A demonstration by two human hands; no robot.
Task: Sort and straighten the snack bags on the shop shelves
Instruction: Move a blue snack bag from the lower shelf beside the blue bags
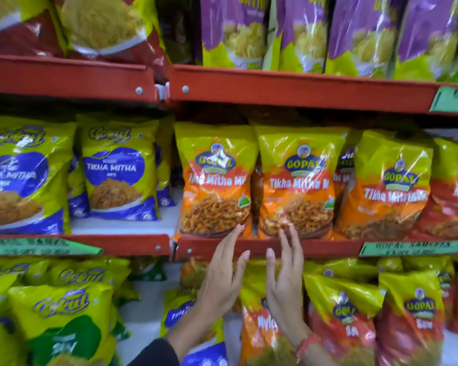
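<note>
Two yellow-and-orange Tikha Mitha Mix bags stand upright side by side on the middle shelf, the left bag [214,178] and the right bag [296,183]. My left hand [222,276] reaches up with fingers spread, its fingertips at the left bag's lower right corner. My right hand [286,276] is raised beside it, fingers apart, fingertips touching the right bag's bottom edge. Neither hand holds anything. Both palms cross in front of the red shelf lip [328,248].
Yellow-and-blue Tikha Mitha bags [117,170] fill the middle shelf's left bay. More orange bags [389,186] continue to the right. Purple-and-yellow bags [302,30] line the top shelf. The lower shelf holds green [61,320] and red [415,328] bags, leaning unevenly.
</note>
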